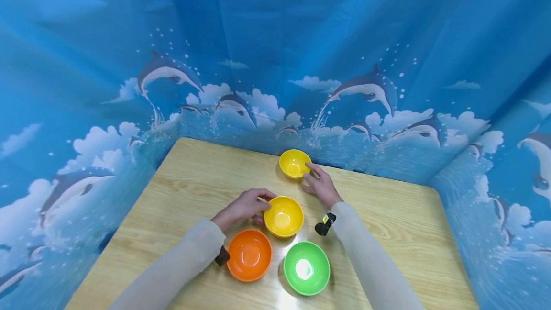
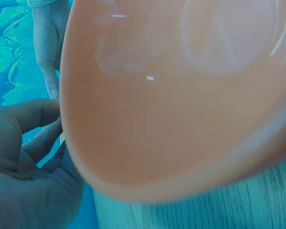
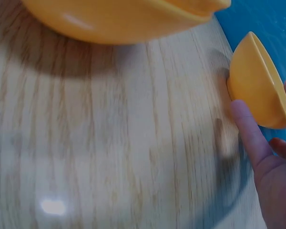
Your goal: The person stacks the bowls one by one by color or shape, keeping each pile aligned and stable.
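Observation:
My left hand (image 1: pixel 248 204) grips the left rim of a yellow bowl (image 1: pixel 284 217) in the middle of the group, fingertips at the edge. Near the table's far edge is a smaller yellow bowl (image 1: pixel 294 163). My right hand (image 1: pixel 322 186) is at that bowl's right side, its fingers spread and fairly straight. In the right wrist view, one finger lies low against the small bowl (image 3: pixel 257 88) and other fingertips are by its rim. The left wrist view shows the orange bowl (image 2: pixel 133 129) up close, hiding part of the left hand (image 2: pixel 33 162).
An orange bowl (image 1: pixel 249 255) sits below the left forearm, and a green bowl (image 1: pixel 306 268) stands right of it. All are on a wooden table (image 1: pixel 387 233). A blue dolphin-print curtain (image 1: pixel 267 61) hangs along the table's back and sides.

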Action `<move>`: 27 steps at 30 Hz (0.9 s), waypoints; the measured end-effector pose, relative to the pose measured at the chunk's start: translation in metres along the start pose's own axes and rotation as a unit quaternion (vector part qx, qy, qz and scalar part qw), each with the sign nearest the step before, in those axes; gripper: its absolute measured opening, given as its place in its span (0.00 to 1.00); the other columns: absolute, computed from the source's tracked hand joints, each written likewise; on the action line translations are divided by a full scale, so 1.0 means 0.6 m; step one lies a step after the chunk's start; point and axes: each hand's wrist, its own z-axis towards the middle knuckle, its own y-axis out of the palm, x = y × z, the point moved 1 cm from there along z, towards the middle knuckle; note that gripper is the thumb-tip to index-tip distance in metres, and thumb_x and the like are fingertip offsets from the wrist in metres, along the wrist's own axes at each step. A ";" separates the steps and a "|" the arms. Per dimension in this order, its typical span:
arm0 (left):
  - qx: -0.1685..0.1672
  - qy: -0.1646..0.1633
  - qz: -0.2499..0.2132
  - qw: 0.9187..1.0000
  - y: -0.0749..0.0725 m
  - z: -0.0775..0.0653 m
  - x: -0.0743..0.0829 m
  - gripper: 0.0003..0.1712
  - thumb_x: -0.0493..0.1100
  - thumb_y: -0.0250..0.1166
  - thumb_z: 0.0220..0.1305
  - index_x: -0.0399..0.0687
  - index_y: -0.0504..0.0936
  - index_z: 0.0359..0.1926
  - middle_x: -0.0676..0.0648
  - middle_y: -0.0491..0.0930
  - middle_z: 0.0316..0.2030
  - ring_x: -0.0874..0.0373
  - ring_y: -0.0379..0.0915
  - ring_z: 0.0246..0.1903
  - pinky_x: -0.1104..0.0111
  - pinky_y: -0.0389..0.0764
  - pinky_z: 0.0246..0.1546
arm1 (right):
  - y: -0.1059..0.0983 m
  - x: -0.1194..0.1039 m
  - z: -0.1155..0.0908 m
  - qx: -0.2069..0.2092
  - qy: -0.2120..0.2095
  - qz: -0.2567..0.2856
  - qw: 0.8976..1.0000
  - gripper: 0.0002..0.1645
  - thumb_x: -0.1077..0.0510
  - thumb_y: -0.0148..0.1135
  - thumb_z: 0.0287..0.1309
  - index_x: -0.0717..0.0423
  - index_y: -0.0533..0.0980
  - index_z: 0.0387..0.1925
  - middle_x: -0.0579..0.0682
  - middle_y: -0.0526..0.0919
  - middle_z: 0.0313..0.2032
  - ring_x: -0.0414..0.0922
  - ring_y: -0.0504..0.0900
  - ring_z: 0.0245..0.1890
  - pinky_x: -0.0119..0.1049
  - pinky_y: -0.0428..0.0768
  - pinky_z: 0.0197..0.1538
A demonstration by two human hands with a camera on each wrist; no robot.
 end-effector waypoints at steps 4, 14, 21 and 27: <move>-0.003 0.001 0.002 1.000 0.000 0.002 -0.001 0.18 0.38 0.64 0.78 0.47 0.84 0.65 0.41 0.82 0.62 0.51 0.83 0.44 0.63 0.92 0.36 | 0.006 -0.002 0.007 0.007 0.010 0.010 1.000 0.33 0.56 0.55 0.85 0.48 0.63 0.84 0.57 0.46 0.88 0.61 0.74 0.77 0.45 0.85 0.67; 0.000 0.003 -0.005 1.000 0.000 0.001 0.000 0.18 0.38 0.64 0.78 0.47 0.85 0.64 0.41 0.82 0.61 0.52 0.83 0.44 0.62 0.93 0.36 | 0.020 -0.005 0.021 0.033 0.022 0.042 0.998 0.32 0.59 0.55 0.85 0.48 0.65 0.83 0.58 0.49 0.88 0.59 0.76 0.75 0.39 0.88 0.62; 0.000 -0.001 -0.001 1.000 -0.002 0.002 -0.001 0.18 0.38 0.64 0.78 0.47 0.84 0.65 0.41 0.82 0.62 0.52 0.84 0.44 0.63 0.92 0.36 | 0.026 -0.007 0.030 0.049 0.043 0.071 0.995 0.34 0.60 0.54 0.85 0.45 0.63 0.85 0.57 0.49 0.88 0.56 0.75 0.76 0.41 0.86 0.66; -0.003 -0.001 0.000 1.000 -0.001 0.003 -0.003 0.18 0.38 0.64 0.79 0.48 0.84 0.66 0.42 0.82 0.62 0.52 0.84 0.44 0.63 0.92 0.37 | 0.030 -0.004 0.035 0.060 0.057 0.090 0.993 0.34 0.62 0.54 0.84 0.45 0.63 0.84 0.56 0.52 0.87 0.55 0.77 0.73 0.40 0.87 0.65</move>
